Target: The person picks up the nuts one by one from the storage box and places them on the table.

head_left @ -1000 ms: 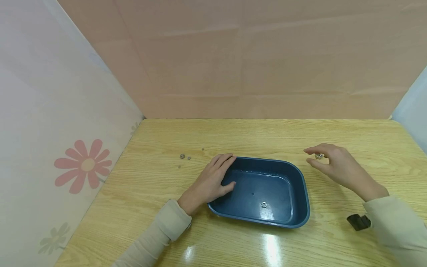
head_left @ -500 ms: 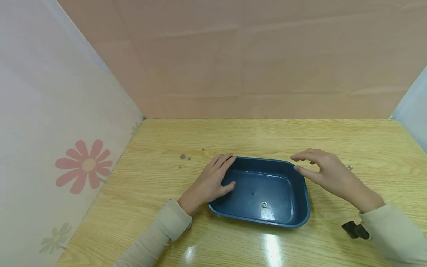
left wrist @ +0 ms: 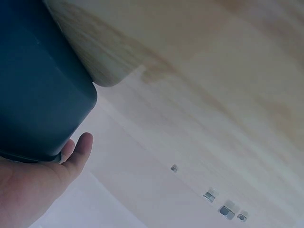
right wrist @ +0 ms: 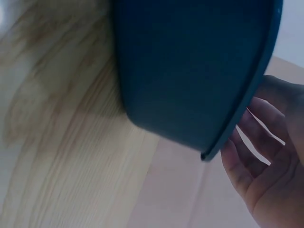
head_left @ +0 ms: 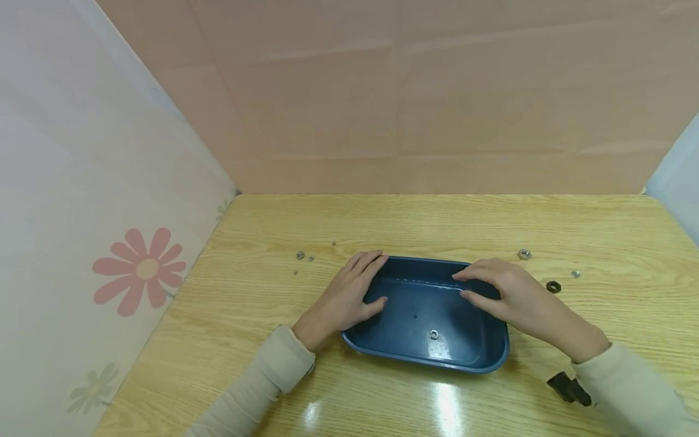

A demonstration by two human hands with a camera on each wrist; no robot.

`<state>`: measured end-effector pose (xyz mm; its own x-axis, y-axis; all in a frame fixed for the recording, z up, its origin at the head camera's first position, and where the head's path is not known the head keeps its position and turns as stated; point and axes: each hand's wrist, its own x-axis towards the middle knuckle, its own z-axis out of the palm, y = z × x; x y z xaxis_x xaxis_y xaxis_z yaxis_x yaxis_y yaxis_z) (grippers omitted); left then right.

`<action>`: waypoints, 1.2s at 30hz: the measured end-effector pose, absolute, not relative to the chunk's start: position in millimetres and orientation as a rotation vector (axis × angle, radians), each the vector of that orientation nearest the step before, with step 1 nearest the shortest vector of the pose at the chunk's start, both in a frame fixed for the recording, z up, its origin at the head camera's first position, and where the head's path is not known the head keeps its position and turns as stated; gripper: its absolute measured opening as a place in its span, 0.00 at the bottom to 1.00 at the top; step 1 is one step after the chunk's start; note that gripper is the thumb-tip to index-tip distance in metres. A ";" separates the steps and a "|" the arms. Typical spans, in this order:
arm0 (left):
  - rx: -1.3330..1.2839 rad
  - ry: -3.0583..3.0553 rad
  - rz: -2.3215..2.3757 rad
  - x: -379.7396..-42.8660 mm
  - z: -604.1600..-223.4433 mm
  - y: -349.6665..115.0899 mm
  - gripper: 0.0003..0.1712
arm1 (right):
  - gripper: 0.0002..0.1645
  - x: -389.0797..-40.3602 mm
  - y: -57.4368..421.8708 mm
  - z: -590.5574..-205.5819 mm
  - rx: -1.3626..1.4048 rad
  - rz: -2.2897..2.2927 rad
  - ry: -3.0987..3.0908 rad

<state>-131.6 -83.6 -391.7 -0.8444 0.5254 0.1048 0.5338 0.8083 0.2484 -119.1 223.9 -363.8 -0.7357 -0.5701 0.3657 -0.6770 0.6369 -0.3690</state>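
Note:
A dark blue plastic basin (head_left: 382,358) stands on the table, and a silver hex nut (head_left: 434,334) lies on its floor. My left hand (head_left: 349,291) holds the basin's left end, thumb over the inside and fingertips at the far rim. In the left wrist view, fingers (left wrist: 81,154) of this hand reach past the basin's corner. My right hand (head_left: 505,294) hovers over the basin's right end, thumb and forefinger apart with nothing visible between them. In the right wrist view its fingers (right wrist: 237,166) are partly hidden behind the rim.
Right of the basin lie a large silver nut (head_left: 524,254), a dark nut (head_left: 553,286) and a smaller silver one (head_left: 576,274). Several small nuts (head_left: 300,255) are scattered at the left. A papered wall (head_left: 393,121) rises behind the wooden table (head_left: 409,224).
My right hand has moved left, from beside the large silver nut to over the basin, uncovering the nuts on the right. The left hand and basin have stayed in place.

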 end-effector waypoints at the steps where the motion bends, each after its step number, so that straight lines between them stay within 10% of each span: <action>1: -0.867 -2.955 -0.419 -131.6 -391.7 -83.6 0.45 | 0.20 -118.1 222.4 -363.5 1.027 0.729 -2.660; 36: -0.883 -2.935 -0.431 -131.1 -390.8 -84.4 0.45 | 0.19 -106.4 186.7 -379.7 1.208 0.686 -2.794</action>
